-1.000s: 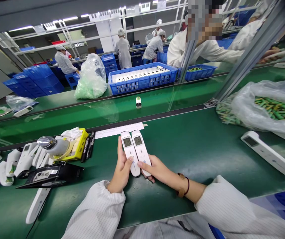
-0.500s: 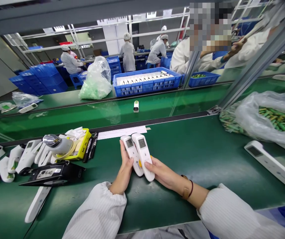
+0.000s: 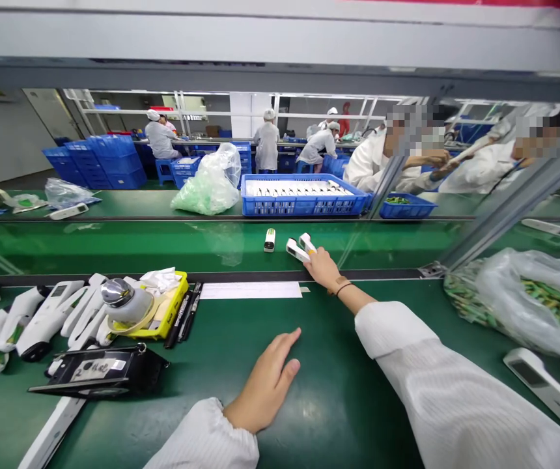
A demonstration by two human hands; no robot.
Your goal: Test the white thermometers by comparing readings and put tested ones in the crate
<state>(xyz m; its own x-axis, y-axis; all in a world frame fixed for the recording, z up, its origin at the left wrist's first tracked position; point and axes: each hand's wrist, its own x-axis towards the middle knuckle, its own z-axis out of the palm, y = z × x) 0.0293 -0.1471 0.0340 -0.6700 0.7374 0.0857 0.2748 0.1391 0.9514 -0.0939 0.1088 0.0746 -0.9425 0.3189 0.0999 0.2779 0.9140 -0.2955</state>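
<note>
My right hand [image 3: 323, 267] reaches over the green conveyor belt [image 3: 187, 244] and is closed on two white infrared thermometers [image 3: 299, 250], side by side with their heads pointing away. Whether they rest on the belt I cannot tell. Just left of them a white piece with a green end [image 3: 270, 240] lies on the belt. Over the near green worktop [image 3: 338, 391] my left hand [image 3: 266, 381] is empty, its thumb apart from its fingers. A white paper strip [image 3: 251, 290] lies beyond it, along the belt's edge.
On the left are several white thermometers [image 3: 55, 312], a bottle with a metal top [image 3: 124, 299], a yellow tray [image 3: 175, 306], black markers [image 3: 189, 316] and a black case [image 3: 109, 371]. A bag of batteries [image 3: 504, 293] stands right, by a metal post. Across the belt is a blue crate [image 3: 304, 207]; co-workers sit beyond.
Both thermometers have gone from between my two hands forward to the belt, in my right hand. My left hand has let go and dropped back toward me. The view has tilted up.
</note>
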